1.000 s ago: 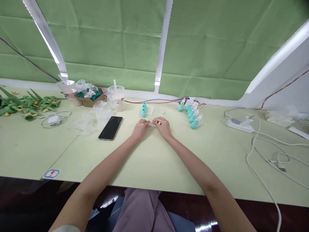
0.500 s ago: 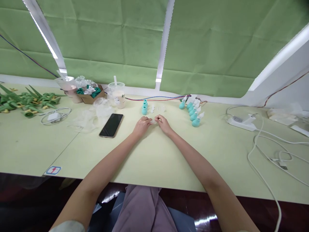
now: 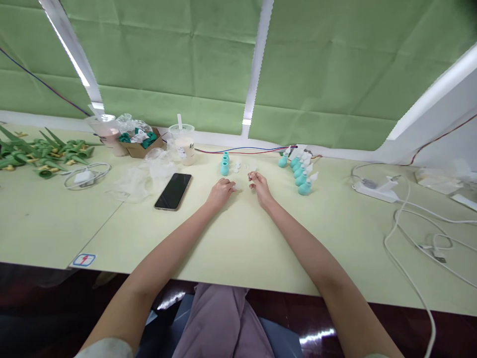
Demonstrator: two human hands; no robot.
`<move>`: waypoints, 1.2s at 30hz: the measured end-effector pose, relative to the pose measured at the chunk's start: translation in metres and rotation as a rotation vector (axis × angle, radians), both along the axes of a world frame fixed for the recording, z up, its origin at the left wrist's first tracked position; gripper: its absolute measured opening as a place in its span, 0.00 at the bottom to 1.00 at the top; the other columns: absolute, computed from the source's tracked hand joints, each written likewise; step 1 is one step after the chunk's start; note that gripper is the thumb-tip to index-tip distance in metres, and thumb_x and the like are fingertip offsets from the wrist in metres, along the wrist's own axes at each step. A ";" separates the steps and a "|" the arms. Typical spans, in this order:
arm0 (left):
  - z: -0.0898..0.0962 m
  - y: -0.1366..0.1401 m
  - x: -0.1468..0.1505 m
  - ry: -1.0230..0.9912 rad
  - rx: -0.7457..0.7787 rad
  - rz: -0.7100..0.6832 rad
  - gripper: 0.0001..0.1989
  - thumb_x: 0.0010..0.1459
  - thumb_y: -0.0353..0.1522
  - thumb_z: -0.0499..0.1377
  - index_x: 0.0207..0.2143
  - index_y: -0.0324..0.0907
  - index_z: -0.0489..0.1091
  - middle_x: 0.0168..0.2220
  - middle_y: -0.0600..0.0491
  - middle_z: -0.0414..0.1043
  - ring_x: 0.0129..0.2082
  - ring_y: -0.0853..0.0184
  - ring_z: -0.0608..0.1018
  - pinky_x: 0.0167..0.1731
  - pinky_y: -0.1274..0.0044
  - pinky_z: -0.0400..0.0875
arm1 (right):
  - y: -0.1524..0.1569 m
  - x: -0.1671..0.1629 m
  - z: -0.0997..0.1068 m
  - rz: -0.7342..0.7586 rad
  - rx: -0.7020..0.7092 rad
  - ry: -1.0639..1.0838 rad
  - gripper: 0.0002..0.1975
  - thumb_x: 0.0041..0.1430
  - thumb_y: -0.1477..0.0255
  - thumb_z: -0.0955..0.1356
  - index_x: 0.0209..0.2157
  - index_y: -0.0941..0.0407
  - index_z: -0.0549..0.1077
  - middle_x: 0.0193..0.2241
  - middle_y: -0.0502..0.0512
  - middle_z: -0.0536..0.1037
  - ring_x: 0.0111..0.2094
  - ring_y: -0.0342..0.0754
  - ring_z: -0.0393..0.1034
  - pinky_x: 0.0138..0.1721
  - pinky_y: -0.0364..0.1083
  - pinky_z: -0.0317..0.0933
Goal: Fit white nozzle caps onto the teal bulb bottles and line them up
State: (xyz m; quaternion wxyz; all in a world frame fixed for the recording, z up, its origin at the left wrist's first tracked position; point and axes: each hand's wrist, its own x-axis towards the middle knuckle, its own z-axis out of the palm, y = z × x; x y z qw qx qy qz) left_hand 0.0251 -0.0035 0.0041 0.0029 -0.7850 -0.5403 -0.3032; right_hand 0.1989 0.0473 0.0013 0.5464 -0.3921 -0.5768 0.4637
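Note:
My left hand [image 3: 220, 193] is closed on a small translucent white piece [image 3: 234, 188], which pokes out past its fingertips just above the table. To its right, my right hand [image 3: 261, 189] has thumb and fingers bent but apart, and I see nothing between them. Small clear pieces [image 3: 252, 167], hard to make out, lie just beyond the right fingertips. Small white pieces [image 3: 237, 167] lie beside them. Behind my left hand stand 3 open-topped turquoise bulbs [image 3: 224, 170] in a row. Several turquoise bulbs with white pointed tips [image 3: 304, 188] are lined up to the right.
A phone [image 3: 173, 192] and crumpled clear plastic [image 3: 136, 181] lie left. Behind are a drink cup [image 3: 184, 149] and a cardboard box [image 3: 139, 150]. Green plastic parts [image 3: 44, 156] are heaped far left. A power strip [image 3: 375, 191] and white cables [image 3: 397, 228] lie right.
My right hand has moved right, away from my left hand, and its fingers have parted. My left hand stays nearly in place with the translucent piece. The view has shifted slightly.

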 end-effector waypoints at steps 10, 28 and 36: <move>0.002 -0.002 -0.003 -0.078 -0.032 0.105 0.10 0.60 0.34 0.57 0.43 0.44 0.74 0.38 0.49 0.75 0.43 0.61 0.73 0.40 0.74 0.68 | 0.011 0.011 -0.004 -0.113 -0.080 -0.029 0.16 0.37 0.62 0.72 0.28 0.56 0.71 0.28 0.54 0.77 0.24 0.43 0.66 0.19 0.40 0.56; 0.003 -0.004 -0.002 0.014 -0.001 0.104 0.10 0.59 0.34 0.58 0.43 0.45 0.74 0.37 0.51 0.75 0.41 0.63 0.75 0.39 0.74 0.69 | 0.073 -0.013 0.030 -0.256 0.457 -1.383 0.10 0.57 0.79 0.63 0.37 0.56 0.74 0.32 0.58 0.80 0.42 0.55 0.64 0.44 0.52 0.46; 0.003 -0.002 -0.003 -0.167 -0.099 0.155 0.13 0.58 0.32 0.59 0.46 0.45 0.73 0.39 0.50 0.76 0.41 0.63 0.76 0.42 0.74 0.68 | 0.062 -0.011 0.024 -0.301 0.500 -1.383 0.06 0.59 0.74 0.64 0.34 0.55 0.73 0.35 0.57 0.79 0.42 0.55 0.64 0.43 0.52 0.44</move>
